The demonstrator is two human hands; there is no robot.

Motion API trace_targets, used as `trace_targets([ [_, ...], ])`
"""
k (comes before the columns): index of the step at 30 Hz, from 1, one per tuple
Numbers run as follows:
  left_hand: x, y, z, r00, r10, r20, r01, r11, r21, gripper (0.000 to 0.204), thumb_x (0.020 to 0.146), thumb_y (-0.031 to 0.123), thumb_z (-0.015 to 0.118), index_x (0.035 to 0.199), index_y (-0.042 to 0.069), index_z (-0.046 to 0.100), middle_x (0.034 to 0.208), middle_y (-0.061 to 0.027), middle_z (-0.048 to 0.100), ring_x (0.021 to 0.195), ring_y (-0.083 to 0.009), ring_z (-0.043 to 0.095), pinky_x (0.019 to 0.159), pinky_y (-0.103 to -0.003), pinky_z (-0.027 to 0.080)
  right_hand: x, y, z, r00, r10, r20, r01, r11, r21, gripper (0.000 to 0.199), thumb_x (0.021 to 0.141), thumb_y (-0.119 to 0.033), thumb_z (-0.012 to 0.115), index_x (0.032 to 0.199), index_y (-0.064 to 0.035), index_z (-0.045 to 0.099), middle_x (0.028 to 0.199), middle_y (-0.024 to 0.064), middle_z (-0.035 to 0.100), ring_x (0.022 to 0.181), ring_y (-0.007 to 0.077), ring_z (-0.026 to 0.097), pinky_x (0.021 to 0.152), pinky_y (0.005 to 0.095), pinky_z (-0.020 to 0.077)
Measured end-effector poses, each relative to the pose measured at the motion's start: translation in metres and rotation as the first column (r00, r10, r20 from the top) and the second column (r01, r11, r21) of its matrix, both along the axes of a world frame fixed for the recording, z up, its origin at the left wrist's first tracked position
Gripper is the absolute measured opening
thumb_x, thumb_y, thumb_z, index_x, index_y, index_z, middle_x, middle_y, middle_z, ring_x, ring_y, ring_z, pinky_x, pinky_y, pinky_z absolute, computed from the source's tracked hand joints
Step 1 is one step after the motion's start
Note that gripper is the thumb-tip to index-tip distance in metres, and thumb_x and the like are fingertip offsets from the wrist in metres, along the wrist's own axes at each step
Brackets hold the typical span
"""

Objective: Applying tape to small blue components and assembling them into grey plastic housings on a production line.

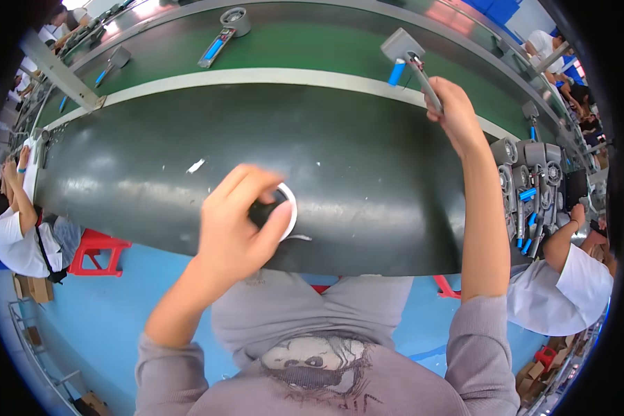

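Observation:
My right hand (454,114) is closed round the grey handle of a small handheld fan (403,47), raised at the belt's near edge with its head pointing away. A blue cylindrical battery (396,72) hangs beside the fan's neck. Low over the middle of the black work surface, my left hand (239,222) curls its fingers and thumb around a white ring (290,215), which looks like a roll of tape. Motion smears the fingertips a little, and the hand hides the ring's left side. A thin pale strip (299,238) lies beside the ring.
Beyond the black table (353,152) runs a green conveyor belt (305,45) carrying other fan parts, one fan (218,45) at upper left. A pile of grey fans (530,180) with blue batteries sits at right. Co-workers sit on both sides; a red stool (98,251) stands left.

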State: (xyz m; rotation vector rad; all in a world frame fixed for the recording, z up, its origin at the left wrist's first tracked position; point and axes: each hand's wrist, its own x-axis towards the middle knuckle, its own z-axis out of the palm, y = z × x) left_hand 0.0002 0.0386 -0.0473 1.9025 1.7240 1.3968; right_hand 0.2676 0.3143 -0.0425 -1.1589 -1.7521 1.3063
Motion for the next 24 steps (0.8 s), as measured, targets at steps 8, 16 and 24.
trace_targets([
  [8, 0.082, 0.027, 0.014, 0.793, -0.113, 0.598, 0.428, 0.802, -0.416, 0.024, 0.102, 0.013, 0.064, 0.118, -0.006, 0.065, 0.071, 0.0047, 0.055, 0.064, -0.0011, 0.046, 0.054, -0.024, 0.037, 0.001, -0.175, -0.005, 0.991, 0.130, -0.043, -0.127, 0.990, 0.065, 0.021, 0.103, -0.018, 0.052, 0.089, -0.0033, 0.059, 0.077, -0.0038, 0.053, 0.073, 0.0038, 0.044, 0.064, 0.0234, 0.0361],
  [16, 0.107, 0.022, -0.005, 0.552, 0.010, 0.834, 0.636, 0.642, -0.428, 0.033, 0.106, 0.027, 0.062, 0.084, 0.003, 0.066, 0.061, 0.0092, 0.048, 0.053, 0.0005, 0.037, 0.047, -0.022, 0.025, 0.038, -0.211, -0.045, 0.937, -0.175, 0.303, -0.030, 0.823, 0.567, 0.006, 0.088, -0.004, 0.067, 0.086, -0.0025, 0.062, 0.064, 0.0099, 0.054, 0.059, 0.0245, 0.052, 0.057, 0.0375, 0.0400],
  [24, 0.103, 0.013, -0.006, 0.324, 0.211, 0.922, 0.695, 0.608, -0.383, 0.044, 0.111, 0.037, 0.052, 0.076, 0.010, 0.053, 0.063, 0.0097, 0.039, 0.053, -0.0004, 0.030, 0.045, -0.023, 0.023, 0.031, -0.229, -0.044, 0.996, 0.010, 0.093, -0.074, 0.683, 0.727, 0.029, 0.068, 0.001, 0.078, 0.096, -0.0061, 0.073, 0.110, 0.0105, 0.061, 0.084, 0.0247, 0.057, 0.068, 0.0361, 0.0483],
])
